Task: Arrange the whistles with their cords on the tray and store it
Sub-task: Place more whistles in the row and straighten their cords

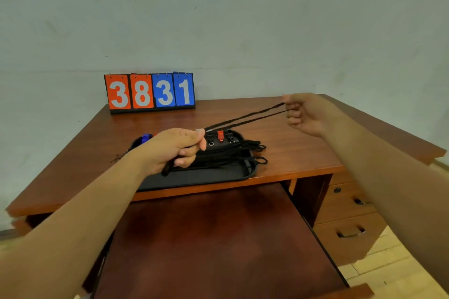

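A black tray (194, 178) lies at the desk's front edge. On it sit a red whistle (220, 135), black whistles (210, 139) and a blue whistle (145, 137), with a heap of black cords (233, 153) on its right half. My left hand (175, 149) hovers over the tray and grips one end of a black cord (245, 118), with a dark piece sticking out below the fist. My right hand (303, 114), raised to the right above the desk, pinches the other end, so the doubled cord is stretched taut between both hands.
A flip scoreboard (150, 92) reading 38 31 stands at the desk's back edge against the wall. A pull-out wooden shelf (213, 245) extends below the desk front. Drawers with handles (349, 230) sit at the right.
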`<action>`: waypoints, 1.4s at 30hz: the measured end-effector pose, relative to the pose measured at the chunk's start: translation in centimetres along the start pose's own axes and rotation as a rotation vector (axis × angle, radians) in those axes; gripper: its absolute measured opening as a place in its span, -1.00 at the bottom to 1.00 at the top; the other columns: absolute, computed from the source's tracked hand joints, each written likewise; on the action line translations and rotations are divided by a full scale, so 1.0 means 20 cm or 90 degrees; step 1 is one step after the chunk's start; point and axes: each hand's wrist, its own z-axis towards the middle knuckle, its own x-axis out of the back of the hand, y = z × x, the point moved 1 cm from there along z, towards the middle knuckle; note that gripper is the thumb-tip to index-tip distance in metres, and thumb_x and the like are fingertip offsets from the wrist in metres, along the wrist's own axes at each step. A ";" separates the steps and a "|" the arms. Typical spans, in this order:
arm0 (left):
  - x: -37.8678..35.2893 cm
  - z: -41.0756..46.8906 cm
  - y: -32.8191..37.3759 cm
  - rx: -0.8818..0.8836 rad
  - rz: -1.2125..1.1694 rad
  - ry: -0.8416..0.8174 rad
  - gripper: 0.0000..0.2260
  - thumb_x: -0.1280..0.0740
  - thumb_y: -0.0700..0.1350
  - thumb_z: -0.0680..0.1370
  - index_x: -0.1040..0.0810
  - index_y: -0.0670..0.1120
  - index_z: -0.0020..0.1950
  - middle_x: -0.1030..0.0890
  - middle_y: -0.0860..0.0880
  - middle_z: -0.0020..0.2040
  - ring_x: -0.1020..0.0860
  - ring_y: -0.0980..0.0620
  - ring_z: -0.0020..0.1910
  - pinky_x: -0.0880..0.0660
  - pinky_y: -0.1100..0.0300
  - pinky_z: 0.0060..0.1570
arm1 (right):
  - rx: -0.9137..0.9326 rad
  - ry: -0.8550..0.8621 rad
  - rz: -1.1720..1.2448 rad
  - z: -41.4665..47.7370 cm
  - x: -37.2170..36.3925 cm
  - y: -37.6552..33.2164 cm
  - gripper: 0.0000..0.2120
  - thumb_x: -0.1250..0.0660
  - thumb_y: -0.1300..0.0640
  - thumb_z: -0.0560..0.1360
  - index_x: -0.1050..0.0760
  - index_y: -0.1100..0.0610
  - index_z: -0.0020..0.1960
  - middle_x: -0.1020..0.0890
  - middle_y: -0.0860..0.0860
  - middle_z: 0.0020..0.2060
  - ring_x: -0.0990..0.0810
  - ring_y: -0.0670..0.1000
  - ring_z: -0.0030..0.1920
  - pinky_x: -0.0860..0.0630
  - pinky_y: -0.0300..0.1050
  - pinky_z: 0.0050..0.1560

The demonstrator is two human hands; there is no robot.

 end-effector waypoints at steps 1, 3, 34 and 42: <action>0.02 -0.01 -0.01 0.001 0.005 0.013 -0.70 -0.20 0.00 0.64 -0.56 -0.20 -0.09 -0.26 -0.03 -0.46 -0.25 0.06 -0.55 -0.29 0.24 -0.45 | 0.007 0.020 0.000 0.01 0.01 0.01 -0.86 -0.25 0.30 0.54 -0.39 0.10 -0.15 -0.32 -0.06 -0.44 -0.19 -0.12 -0.50 -0.13 -0.27 -0.54; 0.06 -0.02 -0.03 0.003 -0.001 0.027 -0.73 -0.19 -0.06 0.64 -0.58 -0.22 -0.03 -0.30 -0.04 -0.42 -0.29 0.05 -0.51 -0.31 0.25 -0.44 | 0.036 0.067 -0.051 0.02 0.03 0.04 -0.87 -0.27 0.30 0.53 -0.43 0.13 -0.16 -0.35 -0.03 -0.40 -0.21 -0.11 -0.49 -0.13 -0.25 -0.51; 0.12 -0.16 -0.13 0.036 0.002 0.067 -0.93 -0.36 -0.21 0.52 -0.55 -0.21 -0.04 -0.66 -0.24 -0.18 -0.60 -0.03 -0.33 -0.49 0.28 -0.41 | 0.038 -0.337 -0.485 -0.22 -0.42 0.25 -0.80 -0.24 0.11 0.65 -0.60 0.18 0.08 -0.26 -0.04 -0.46 -0.16 -0.05 -0.47 -0.13 -0.19 -0.47; 0.17 -0.21 -0.19 0.029 -0.034 0.107 -0.91 -0.29 -0.22 0.56 -0.52 -0.20 0.03 -0.69 -0.26 -0.03 -0.68 -0.08 -0.18 -0.59 0.25 -0.28 | 0.024 -0.301 -0.466 -0.17 -0.31 0.28 -0.73 -0.18 0.09 0.67 -0.59 0.21 0.05 -0.25 -0.06 -0.50 -0.15 -0.05 -0.50 -0.09 -0.14 -0.45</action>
